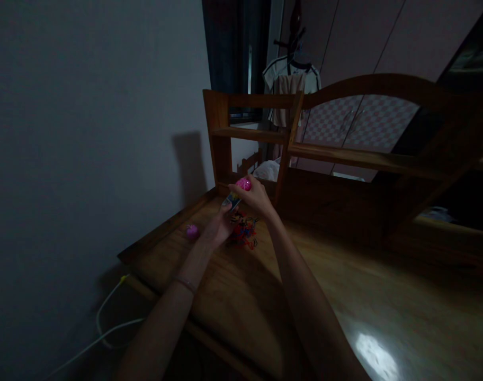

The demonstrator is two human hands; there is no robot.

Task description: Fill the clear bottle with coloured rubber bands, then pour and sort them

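Observation:
My right hand [258, 197] is closed around a bright pink, shiny round object [243, 183], with fingers and thumb on its sides. Just below it, my left hand [221, 226] grips a small, flat, dark printed piece [232, 199] with some yellow on it. The pink object and the printed piece meet or overlap; I cannot tell if they are joined. Beneath the hands a tangled heap of red, black and blue bands [244, 233] lies on the wooden desk [233, 286]. A small purple-pink ball [192, 232] rests left of my left hand.
Behind the hands rises a wooden shelf unit [257, 135] along the desk's back. A pale wall [106, 132] borders the left side. White cables [106, 334] hang by the left desk edge. Clothes on a stand [291, 79] and a wardrobe [345, 121] are farther back.

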